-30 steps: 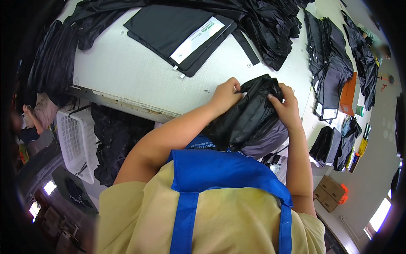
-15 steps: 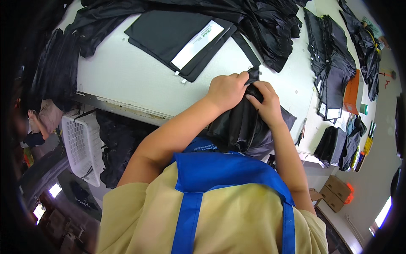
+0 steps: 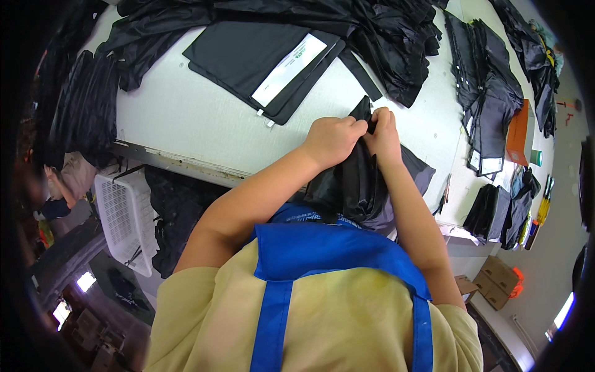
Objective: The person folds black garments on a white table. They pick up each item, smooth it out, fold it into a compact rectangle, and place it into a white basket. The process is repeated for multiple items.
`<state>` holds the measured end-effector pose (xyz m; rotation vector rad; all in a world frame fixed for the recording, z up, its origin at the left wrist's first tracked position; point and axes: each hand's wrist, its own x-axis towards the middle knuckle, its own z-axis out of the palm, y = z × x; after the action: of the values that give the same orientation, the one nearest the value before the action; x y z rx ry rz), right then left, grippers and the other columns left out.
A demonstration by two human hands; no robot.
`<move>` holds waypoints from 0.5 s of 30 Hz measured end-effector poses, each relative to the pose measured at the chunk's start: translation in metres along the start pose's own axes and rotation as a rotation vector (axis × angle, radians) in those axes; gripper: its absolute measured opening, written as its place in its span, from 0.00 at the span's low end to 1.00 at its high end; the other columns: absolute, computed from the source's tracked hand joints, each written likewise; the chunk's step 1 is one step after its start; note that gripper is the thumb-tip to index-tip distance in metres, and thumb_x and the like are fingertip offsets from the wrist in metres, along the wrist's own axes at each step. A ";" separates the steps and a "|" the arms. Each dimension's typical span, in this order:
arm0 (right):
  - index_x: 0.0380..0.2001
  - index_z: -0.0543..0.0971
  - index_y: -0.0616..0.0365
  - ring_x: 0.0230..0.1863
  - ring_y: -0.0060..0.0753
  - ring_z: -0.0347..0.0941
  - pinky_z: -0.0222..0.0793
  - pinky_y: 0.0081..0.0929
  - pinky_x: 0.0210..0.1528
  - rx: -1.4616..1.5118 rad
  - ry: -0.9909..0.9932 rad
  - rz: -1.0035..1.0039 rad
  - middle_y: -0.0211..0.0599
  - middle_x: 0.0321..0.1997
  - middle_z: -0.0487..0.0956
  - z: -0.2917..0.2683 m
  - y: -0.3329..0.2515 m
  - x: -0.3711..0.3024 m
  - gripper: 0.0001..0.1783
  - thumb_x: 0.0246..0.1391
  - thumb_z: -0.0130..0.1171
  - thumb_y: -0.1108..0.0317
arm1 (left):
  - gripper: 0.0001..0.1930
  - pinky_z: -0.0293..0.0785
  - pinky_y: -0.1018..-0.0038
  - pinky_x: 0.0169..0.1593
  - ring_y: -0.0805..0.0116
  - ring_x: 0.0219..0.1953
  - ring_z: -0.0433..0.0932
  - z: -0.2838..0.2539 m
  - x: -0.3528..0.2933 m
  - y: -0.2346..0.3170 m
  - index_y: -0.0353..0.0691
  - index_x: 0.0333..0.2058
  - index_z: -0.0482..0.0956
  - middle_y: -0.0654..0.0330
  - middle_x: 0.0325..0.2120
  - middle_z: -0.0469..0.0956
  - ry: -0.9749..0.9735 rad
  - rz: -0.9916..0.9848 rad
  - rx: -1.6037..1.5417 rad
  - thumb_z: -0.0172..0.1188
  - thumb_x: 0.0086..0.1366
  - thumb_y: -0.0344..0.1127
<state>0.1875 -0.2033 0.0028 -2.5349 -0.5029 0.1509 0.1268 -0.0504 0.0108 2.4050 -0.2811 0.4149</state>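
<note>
Black fabric [image 3: 354,186] is gathered between my forearms, draping over the table's near edge toward the blue apron [image 3: 334,245]. My left hand [image 3: 334,141] is closed on its upper end, the fingers curled over the cloth. Right beside it, my right hand [image 3: 383,137] pinches the same cloth, fingertips almost touching the left ones. A short tip of the fabric sticks up above both hands. Just beyond them lies a black strip [image 3: 361,74] on the white table [image 3: 204,127]. What the fingertips press on is partly hidden by the hands.
Flat black pieces [image 3: 242,59] with a white printed label [image 3: 289,69] lie far left of my hands. Heaped black fabric [image 3: 396,56] covers the back. More black pieces [image 3: 486,93] and an orange box [image 3: 518,133] are at right. A white basket [image 3: 124,217] stands lower left; another person [image 3: 68,183] is beyond.
My right hand has moved up and closed beside the left, its fingers now pinching the cloth's upper end. The fabric tip has shifted slightly left. My left hand has lowered a little.
</note>
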 end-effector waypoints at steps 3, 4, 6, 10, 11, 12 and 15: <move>0.38 0.67 0.58 0.36 0.34 0.74 0.70 0.27 0.40 0.399 -0.126 0.056 0.39 0.36 0.73 -0.018 0.019 -0.005 0.23 0.42 0.69 0.72 | 0.07 0.70 0.65 0.23 0.58 0.21 0.76 -0.002 -0.006 0.004 0.44 0.25 0.70 0.60 0.18 0.73 0.052 -0.128 -0.038 0.57 0.60 0.36; 0.37 0.70 0.60 0.35 0.24 0.72 0.70 0.21 0.39 0.596 -0.118 0.098 0.34 0.33 0.75 -0.018 0.025 -0.006 0.21 0.43 0.70 0.69 | 0.08 0.70 0.65 0.23 0.58 0.21 0.76 -0.002 -0.006 0.005 0.44 0.25 0.70 0.60 0.19 0.74 0.046 -0.113 -0.032 0.57 0.60 0.36; 0.34 0.71 0.60 0.33 0.22 0.72 0.70 0.20 0.38 0.465 -0.216 0.153 0.32 0.31 0.76 -0.026 0.027 0.006 0.18 0.43 0.69 0.70 | 0.08 0.70 0.65 0.23 0.58 0.22 0.77 -0.002 -0.007 0.005 0.44 0.25 0.70 0.60 0.19 0.74 0.032 -0.080 -0.020 0.58 0.59 0.37; 0.28 0.71 0.60 0.28 0.33 0.74 0.69 0.27 0.34 0.263 -0.277 0.099 0.39 0.26 0.75 -0.025 0.020 0.021 0.11 0.40 0.63 0.75 | 0.07 0.70 0.65 0.23 0.59 0.22 0.77 0.001 -0.008 0.005 0.44 0.25 0.70 0.61 0.19 0.74 0.008 -0.003 -0.014 0.58 0.59 0.36; 0.28 0.71 0.60 0.28 0.37 0.74 0.69 0.29 0.33 0.183 -0.284 0.056 0.41 0.25 0.75 -0.023 0.017 0.024 0.10 0.39 0.61 0.77 | 0.07 0.70 0.66 0.23 0.60 0.22 0.77 0.001 -0.007 0.007 0.44 0.25 0.70 0.61 0.19 0.73 0.020 0.015 -0.019 0.58 0.59 0.36; 0.25 0.69 0.61 0.28 0.48 0.73 0.67 0.35 0.32 0.122 -0.206 0.070 0.49 0.26 0.74 -0.011 0.022 0.025 0.09 0.35 0.54 0.80 | 0.07 0.70 0.66 0.23 0.60 0.22 0.77 0.003 -0.006 0.008 0.44 0.25 0.70 0.62 0.19 0.73 0.030 0.039 -0.028 0.58 0.59 0.36; 0.23 0.67 0.61 0.30 0.51 0.72 0.66 0.37 0.32 -0.006 -0.061 0.067 0.49 0.26 0.73 0.005 0.023 0.016 0.08 0.35 0.53 0.80 | 0.05 0.71 0.65 0.25 0.55 0.23 0.77 0.001 -0.014 0.004 0.43 0.29 0.71 0.59 0.20 0.73 -0.077 0.005 -0.013 0.58 0.58 0.34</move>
<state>0.2086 -0.2125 -0.0132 -2.5603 -0.4422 0.2523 0.1128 -0.0526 0.0072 2.4113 -0.3229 0.3218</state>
